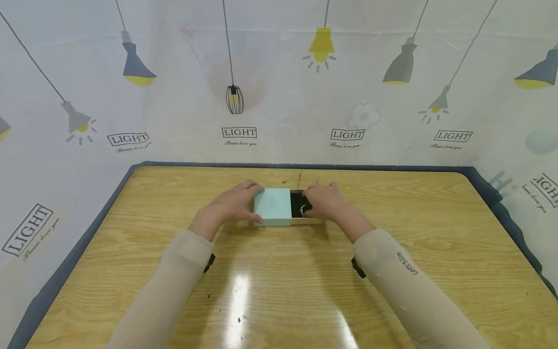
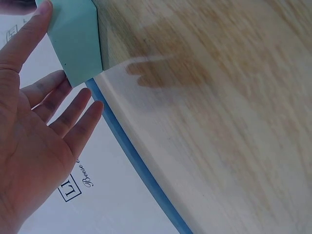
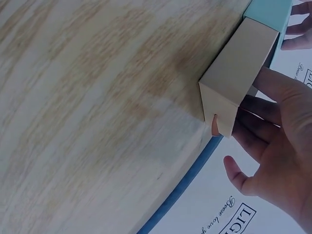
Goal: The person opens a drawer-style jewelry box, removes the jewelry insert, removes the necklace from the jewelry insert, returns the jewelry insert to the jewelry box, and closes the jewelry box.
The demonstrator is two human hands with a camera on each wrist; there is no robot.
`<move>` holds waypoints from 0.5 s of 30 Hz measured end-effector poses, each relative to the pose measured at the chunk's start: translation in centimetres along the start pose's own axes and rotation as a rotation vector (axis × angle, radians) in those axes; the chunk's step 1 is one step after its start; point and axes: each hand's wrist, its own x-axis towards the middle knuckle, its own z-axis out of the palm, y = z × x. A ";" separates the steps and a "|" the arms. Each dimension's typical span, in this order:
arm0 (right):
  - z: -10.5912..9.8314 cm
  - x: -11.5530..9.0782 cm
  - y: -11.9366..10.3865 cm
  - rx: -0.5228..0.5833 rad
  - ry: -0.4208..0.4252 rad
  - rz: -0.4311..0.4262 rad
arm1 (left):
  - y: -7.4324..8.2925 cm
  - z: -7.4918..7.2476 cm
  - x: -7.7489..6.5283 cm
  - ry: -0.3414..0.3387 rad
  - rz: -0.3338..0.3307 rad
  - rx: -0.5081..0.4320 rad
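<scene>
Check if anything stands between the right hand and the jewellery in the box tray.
Nothing visible does: the right hand is over the uncovered part of the tray, thumb close beside the jewellery. The blue cover lies to the left.

Wood-grain bench (image 1: pixel 287 261) beneath fingers (image 2: pixel 87 126), white glare (image 1: pixel 237 310) on nearer side. Beyond fingers: pale wall covering (image 1: pixel 287 106) printed with hanging lamps (image 1: pixel 323 41), "LIGHT" lettering (image 1: pixel 239 132); blue band (image 2: pixel 137 156) along bench's far edge.

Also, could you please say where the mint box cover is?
In the head view, the mint box cover is near centre, held by the left hand, left of the right hand.
</scene>
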 end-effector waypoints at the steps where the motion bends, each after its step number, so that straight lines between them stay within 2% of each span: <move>1: 0.0 0.0 0.0 0.004 0.002 0.001 | 0.0 0.0 0.0 0.000 -0.002 0.000; 15: 0.6 0.0 0.4 0.014 0.063 -0.025 | 0.0 0.0 0.2 0.005 -0.002 -0.006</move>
